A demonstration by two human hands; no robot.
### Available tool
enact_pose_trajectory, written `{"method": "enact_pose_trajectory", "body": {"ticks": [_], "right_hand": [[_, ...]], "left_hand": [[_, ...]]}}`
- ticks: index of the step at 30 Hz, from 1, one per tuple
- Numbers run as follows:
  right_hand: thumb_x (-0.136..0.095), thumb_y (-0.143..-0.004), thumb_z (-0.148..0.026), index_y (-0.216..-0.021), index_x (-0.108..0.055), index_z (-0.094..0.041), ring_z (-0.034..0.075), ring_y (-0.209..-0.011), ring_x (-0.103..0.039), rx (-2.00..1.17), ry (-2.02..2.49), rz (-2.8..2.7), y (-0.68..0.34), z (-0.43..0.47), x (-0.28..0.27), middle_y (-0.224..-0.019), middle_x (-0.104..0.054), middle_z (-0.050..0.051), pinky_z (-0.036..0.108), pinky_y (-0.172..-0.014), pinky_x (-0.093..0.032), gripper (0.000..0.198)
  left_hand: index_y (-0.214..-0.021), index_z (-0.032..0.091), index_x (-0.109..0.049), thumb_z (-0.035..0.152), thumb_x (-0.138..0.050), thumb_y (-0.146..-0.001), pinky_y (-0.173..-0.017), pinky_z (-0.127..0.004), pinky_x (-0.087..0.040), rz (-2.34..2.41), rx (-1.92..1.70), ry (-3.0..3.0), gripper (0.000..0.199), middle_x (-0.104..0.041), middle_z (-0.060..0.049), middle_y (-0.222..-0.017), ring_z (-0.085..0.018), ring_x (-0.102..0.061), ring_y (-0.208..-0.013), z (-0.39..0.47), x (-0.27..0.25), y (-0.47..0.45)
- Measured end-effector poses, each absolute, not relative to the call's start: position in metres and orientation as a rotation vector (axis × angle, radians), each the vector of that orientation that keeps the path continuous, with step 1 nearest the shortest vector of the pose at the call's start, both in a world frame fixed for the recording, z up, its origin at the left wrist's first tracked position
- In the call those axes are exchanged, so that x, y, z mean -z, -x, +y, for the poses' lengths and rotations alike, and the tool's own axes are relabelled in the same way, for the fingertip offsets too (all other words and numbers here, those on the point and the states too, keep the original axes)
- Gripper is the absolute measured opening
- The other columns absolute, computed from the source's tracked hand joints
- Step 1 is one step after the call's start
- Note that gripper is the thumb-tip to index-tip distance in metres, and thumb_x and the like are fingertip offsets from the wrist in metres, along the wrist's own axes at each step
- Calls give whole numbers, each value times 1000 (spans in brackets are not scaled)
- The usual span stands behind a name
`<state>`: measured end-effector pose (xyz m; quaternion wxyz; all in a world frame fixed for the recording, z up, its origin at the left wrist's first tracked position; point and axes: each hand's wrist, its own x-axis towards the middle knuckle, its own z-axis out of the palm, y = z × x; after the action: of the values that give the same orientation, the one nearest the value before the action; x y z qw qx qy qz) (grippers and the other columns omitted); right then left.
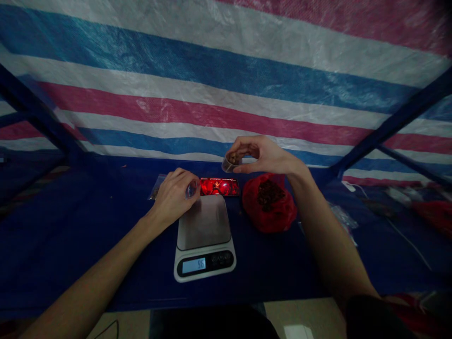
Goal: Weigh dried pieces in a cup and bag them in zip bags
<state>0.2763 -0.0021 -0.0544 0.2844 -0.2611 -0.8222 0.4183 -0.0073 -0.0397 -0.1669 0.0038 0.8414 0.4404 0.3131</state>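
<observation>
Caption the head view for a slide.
Right hand holding a clear cup, left hand a clear piece, near a scale and a red bag.

We reach forward, our left forearm (116, 256) and right forearm (328, 230) both bare and slanting inward. Our left hand (176, 190) shows its back, its fingers curled over in a grip. Our right hand (267, 154), well apart from it, sits higher in view, thumb (249, 167) and fingers bowed into a rounded pinch.

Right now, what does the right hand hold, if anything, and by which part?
The right hand holds a small clear cup by its side.
</observation>
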Motion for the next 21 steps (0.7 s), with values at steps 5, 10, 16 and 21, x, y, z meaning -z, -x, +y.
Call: {"method": "enact_pose_trajectory", "body": {"ticks": [5,10,16,21], "right_hand": [[-87,-83,-34,-117,-76,-18,21,-103,-76,-1104,675,-2316,-261,1,66,-112,-81,7,36,-88,-57,39],[-85,-86,-35,-116,-78,-19,20,-104,-76,-1154,586,-2409,-244,1,78,-112,-81,6,36,-91,-58,35],[-84,-87,-32,-113,-78,-17,19,-101,-76,-1197,600,-2410,-236,-1,84,-112,-81,7,35,-91,-60,31],[-85,-85,-28,-117,-74,-16,18,-93,-73,-1095,657,-2433,-234,-3,84,-106,-80,6,32,-81,-57,36]], "left_hand": [[-89,20,-67,20,-63,-91,-89,-42,-52,1377,-1026,-2468,5,-75,-7,-95,-27,-65,-99,-42,166,-1],[-88,21,-67,25,-68,-88,-88,-43,-54,1447,-1073,-2368,4,-74,-7,-95,-27,-66,-97,-46,161,-7],[-86,21,-66,23,-71,-85,-88,-40,-56,1427,-1095,-2272,6,-72,-6,-94,-25,-68,-96,-48,167,-12],[-85,22,-66,25,-73,-83,-87,-40,-57,1419,-1101,-2171,7,-72,-5,-94,-24,-69,-92,-47,168,-12]]}}
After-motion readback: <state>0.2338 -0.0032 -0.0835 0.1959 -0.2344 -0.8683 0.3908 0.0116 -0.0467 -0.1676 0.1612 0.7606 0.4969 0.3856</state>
